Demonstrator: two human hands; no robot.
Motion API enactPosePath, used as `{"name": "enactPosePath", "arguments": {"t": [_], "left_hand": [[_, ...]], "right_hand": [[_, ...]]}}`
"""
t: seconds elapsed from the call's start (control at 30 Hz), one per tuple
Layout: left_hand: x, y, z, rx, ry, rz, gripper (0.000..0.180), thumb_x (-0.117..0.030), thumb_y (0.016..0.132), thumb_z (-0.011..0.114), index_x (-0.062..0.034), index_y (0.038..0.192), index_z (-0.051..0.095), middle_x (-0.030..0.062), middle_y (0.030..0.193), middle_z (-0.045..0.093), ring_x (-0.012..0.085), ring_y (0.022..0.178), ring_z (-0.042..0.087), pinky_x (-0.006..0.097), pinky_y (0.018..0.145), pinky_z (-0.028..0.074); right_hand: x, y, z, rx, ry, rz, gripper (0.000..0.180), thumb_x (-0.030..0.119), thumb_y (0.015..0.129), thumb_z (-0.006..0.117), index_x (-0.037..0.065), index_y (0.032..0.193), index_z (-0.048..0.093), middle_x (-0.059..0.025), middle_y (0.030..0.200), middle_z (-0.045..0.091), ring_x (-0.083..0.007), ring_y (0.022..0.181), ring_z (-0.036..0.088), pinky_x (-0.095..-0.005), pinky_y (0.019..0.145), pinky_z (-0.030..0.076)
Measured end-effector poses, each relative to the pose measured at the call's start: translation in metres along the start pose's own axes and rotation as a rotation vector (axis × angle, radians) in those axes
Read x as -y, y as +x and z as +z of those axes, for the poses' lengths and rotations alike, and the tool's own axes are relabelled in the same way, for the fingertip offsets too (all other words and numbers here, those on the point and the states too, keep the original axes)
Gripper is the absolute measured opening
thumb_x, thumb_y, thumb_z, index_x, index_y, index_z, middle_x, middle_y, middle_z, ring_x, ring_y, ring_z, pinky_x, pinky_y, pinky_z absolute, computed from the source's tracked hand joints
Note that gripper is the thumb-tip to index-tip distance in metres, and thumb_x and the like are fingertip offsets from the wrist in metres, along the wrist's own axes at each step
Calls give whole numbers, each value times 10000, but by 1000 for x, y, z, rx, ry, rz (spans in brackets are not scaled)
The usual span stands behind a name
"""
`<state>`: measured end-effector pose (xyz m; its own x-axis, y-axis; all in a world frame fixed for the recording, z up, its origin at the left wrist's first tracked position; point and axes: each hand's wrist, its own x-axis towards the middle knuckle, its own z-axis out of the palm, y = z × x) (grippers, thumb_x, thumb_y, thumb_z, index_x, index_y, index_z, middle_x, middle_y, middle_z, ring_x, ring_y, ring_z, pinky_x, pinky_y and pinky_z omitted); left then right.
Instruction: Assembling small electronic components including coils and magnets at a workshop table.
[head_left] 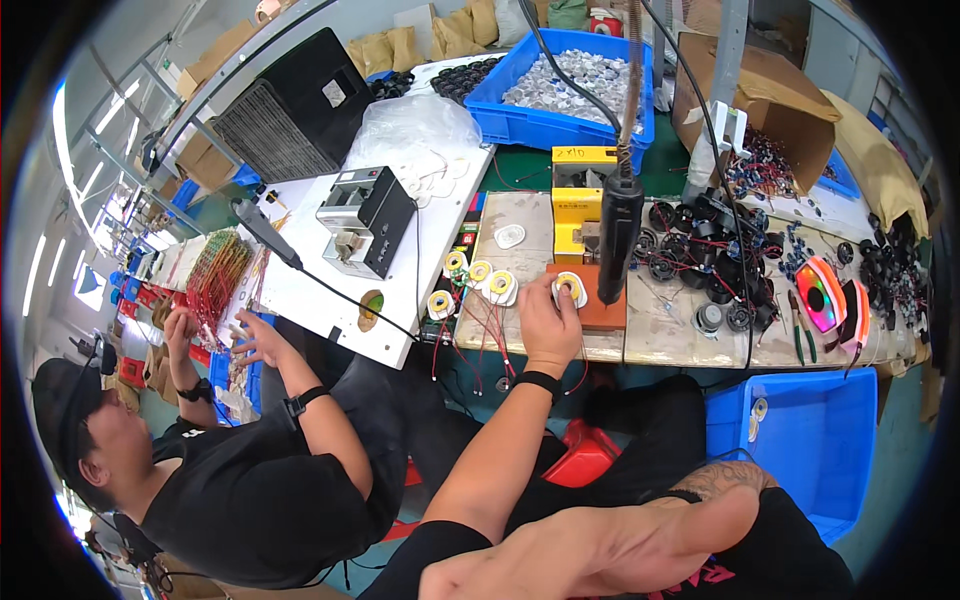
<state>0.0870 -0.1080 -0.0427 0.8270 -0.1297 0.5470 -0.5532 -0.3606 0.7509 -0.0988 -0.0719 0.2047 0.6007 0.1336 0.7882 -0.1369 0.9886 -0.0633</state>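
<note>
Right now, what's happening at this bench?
The left hand grips a white piece with a yellow ring at the left end of an orange block. Similar wired pieces lie to its left. The right hand is close to the camera; can't tell if it holds anything. On the left, a co-worker has both hands up near red wires.

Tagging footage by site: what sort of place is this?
Looks like a small-parts assembly workshop, probably electrical: a black power driver hangs over the bench, black round parts with wires lie heaped to the right, and a blue bin full of small pale pieces stands at the back.
</note>
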Motion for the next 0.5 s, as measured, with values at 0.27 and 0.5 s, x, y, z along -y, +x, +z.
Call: {"name": "enactPosePath", "arguments": {"t": [0.27, 0.5], "left_hand": [[5, 4, -1, -11, 23, 56, 254, -133, 964, 596, 27, 1161, 584, 212, 1107, 650, 419, 1064, 565, 493, 955, 447], [9, 0, -7, -62, -14, 115, 238, -112, 963, 589, 18, 1161, 591, 201, 1087, 646, 402, 1033, 572, 477, 928, 458]], "right_hand": [[-8, 9, 5, -74, 266, 381, 1319, 1082, 581, 322, -101, 1063, 650, -158, 1028, 673, -223, 934, 643, -322, 847, 471], [-22, 24, 15, -160, 162, 475, 1286, 1089, 527, 391, -75, 1017, 634, -119, 953, 653, -206, 881, 631, -317, 810, 476]]}}
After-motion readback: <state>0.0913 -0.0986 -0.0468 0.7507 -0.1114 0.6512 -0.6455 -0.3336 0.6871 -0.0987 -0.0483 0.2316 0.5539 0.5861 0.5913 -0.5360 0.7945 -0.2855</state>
